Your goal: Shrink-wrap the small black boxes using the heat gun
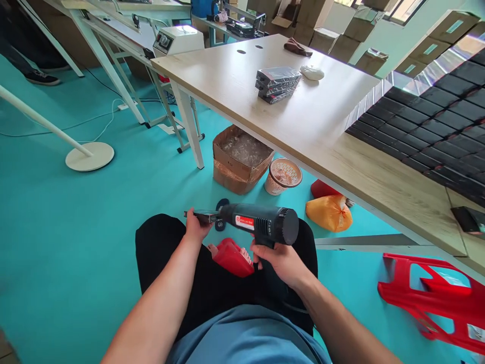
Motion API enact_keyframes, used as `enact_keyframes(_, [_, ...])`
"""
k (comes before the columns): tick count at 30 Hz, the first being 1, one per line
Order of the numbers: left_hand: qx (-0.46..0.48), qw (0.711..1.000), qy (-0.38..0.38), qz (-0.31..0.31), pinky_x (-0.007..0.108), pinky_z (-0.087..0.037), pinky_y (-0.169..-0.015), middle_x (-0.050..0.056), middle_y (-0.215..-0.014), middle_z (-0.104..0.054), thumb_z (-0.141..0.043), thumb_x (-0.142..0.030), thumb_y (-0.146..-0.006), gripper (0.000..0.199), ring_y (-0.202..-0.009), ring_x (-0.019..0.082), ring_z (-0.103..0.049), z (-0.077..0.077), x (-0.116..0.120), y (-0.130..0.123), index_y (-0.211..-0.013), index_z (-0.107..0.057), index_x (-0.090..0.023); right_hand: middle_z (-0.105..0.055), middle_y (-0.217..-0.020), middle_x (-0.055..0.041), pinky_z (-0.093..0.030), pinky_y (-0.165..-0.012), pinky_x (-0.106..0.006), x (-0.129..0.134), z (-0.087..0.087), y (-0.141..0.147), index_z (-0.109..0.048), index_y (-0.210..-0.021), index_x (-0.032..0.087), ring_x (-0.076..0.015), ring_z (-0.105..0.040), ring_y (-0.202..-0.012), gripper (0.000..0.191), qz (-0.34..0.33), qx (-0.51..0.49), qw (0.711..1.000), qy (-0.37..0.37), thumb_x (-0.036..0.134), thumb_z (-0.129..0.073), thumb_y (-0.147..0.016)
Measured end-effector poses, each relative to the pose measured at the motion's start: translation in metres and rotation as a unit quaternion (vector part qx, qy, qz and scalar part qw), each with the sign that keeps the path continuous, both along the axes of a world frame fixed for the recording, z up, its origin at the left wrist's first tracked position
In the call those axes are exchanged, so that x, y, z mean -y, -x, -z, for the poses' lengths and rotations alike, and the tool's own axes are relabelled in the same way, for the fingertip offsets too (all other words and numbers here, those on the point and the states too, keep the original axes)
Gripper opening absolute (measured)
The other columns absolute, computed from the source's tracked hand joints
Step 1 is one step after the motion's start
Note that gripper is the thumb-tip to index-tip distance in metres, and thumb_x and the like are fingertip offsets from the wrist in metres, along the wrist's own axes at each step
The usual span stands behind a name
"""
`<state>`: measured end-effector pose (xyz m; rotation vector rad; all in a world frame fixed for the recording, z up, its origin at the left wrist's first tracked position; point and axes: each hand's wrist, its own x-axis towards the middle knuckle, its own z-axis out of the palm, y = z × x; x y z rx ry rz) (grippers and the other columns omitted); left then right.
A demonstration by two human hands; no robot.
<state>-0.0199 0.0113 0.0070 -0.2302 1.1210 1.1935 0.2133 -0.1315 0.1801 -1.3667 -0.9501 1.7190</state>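
Observation:
My right hand (278,258) is wrapped round the handle of a dark heat gun (261,221) with a red label on its side. The gun's nozzle points left, toward a thin dark packet (206,217). That packet is pinched in my left hand (197,227), over my lap; its details are too small to tell. On the table (227,96) sits a short stack of dark film-wrapped boxes (276,83), with a white lump (312,72) beside it.
Many dark wrapped boxes (428,116) are stacked at the table's right. Beneath the table edge are a carton (240,162), a wastebasket (284,177) and an orange bag (329,213). A red stool (424,293) lies at the lower right. A person's shoe (42,78) shows upper left.

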Motion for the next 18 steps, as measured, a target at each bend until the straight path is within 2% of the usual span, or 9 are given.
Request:
enact_keyframes(2, [0.006,1.0,0.001,-0.002,0.036,-0.059,-0.068,0.005,-0.079,-0.069,-0.039,-0.04,-0.103,0.03,-0.072,0.023,-0.07,-0.001,0.0,0.0,-0.105,-0.063,-0.022,-0.061,-0.069,-0.0034,-0.048,-0.06,-0.032,-0.002,-0.002,-0.003,-0.063,-0.073,0.017,-0.0169,-0.055,-0.064,0.027,-0.003,0.01,1.0,0.011,0.039,-0.071,-0.084])
enact_keyframes(4, [-0.001,1.0,0.017,0.002,0.036,-0.059,-0.066,0.005,-0.076,-0.068,-0.041,-0.041,-0.102,0.029,-0.07,0.023,-0.069,0.0,-0.001,0.0,-0.102,-0.063,-0.022,-0.061,-0.07,-0.0038,-0.048,-0.059,-0.032,-0.002,-0.003,-0.005,-0.064,-0.076,0.016,-0.0177,-0.056,-0.065,0.025,-0.055,-0.001,0.998,0.033,0.039,-0.073,-0.082])
enact_keyframes(6, [-0.008,1.0,0.024,0.002,0.035,-0.059,-0.065,0.005,-0.074,-0.067,-0.042,-0.043,-0.101,0.03,-0.069,0.023,-0.068,0.001,-0.002,0.001,-0.1,-0.063,-0.021,-0.062,-0.072,-0.0041,-0.049,-0.062,-0.032,-0.002,-0.002,-0.007,-0.066,-0.08,0.016,-0.0178,-0.057,-0.066,0.026,-0.091,-0.014,0.995,0.023,0.04,-0.073,-0.083])
enact_keyframes(9, [0.001,1.0,0.006,-0.017,0.035,-0.059,-0.068,0.005,-0.079,-0.068,-0.043,-0.039,-0.101,0.026,-0.072,0.022,-0.068,0.002,-0.003,0.002,-0.101,-0.062,-0.022,-0.062,-0.074,-0.0039,-0.049,-0.064,-0.032,-0.002,0.004,-0.013,-0.066,-0.081,0.016,-0.0174,-0.057,-0.068,0.025,-0.03,0.022,0.999,-0.009,0.04,-0.072,-0.085])
enact_keyframes(11, [0.008,1.0,0.004,-0.021,0.036,-0.059,-0.07,0.006,-0.084,-0.069,-0.041,-0.038,-0.101,0.027,-0.076,0.022,-0.069,0.002,-0.004,0.002,-0.104,-0.062,-0.022,-0.063,-0.073,-0.0032,-0.049,-0.061,-0.032,-0.001,0.005,-0.018,-0.067,-0.085,0.016,-0.0175,-0.057,-0.066,0.024,0.007,0.05,0.999,0.009,0.04,-0.073,-0.084])
enact_keyframes(12, [0.008,1.0,0.013,-0.019,0.036,-0.06,-0.071,0.007,-0.084,-0.069,-0.04,-0.039,-0.101,0.028,-0.076,0.022,-0.069,0.001,-0.004,0.001,-0.105,-0.062,-0.021,-0.063,-0.072,-0.003,-0.049,-0.06,-0.031,0.0,0.004,-0.019,-0.068,-0.088,0.016,-0.0177,-0.057,-0.066,0.024,-0.001,0.048,0.998,0.028,0.039,-0.074,-0.083])
enact_keyframes(14, [-0.002,0.999,0.028,-0.022,0.036,-0.059,-0.069,0.006,-0.078,-0.067,-0.04,-0.039,-0.101,0.028,-0.072,0.022,-0.068,0.0,-0.005,0.0,-0.1,-0.06,-0.02,-0.063,-0.073,-0.0032,-0.048,-0.06,-0.031,0.003,0.001,-0.018,-0.069,-0.091,0.015,-0.0179,-0.057,-0.066,0.026,-0.062,0.017,0.997,0.052,0.039,-0.074,-0.082])
enact_keyframes(16, [-0.015,0.999,0.036,-0.032,0.035,-0.058,-0.066,0.003,-0.067,-0.061,-0.041,-0.036,-0.099,0.024,-0.063,0.021,-0.064,-0.002,-0.005,0.0,-0.09,-0.057,-0.02,-0.063,-0.073,-0.0037,-0.049,-0.062,-0.031,0.005,-0.001,-0.013,-0.069,-0.086,0.014,-0.017,-0.058,-0.065,0.025,-0.1,-0.007,0.994,0.041,0.039,-0.073,-0.083])
enact_keyframes(18, [-0.003,1.0,0.018,-0.024,0.033,-0.058,-0.065,0.002,-0.064,-0.059,-0.042,-0.031,-0.097,0.02,-0.061,0.021,-0.064,-0.004,-0.004,0.0,-0.087,-0.056,-0.02,-0.062,-0.071,-0.0041,-0.049,-0.063,-0.031,0.003,-0.002,-0.008,-0.067,-0.079,0.014,-0.016,-0.057,-0.064,0.026,-0.058,-0.008,0.998,0.018,0.039,-0.074,-0.083])
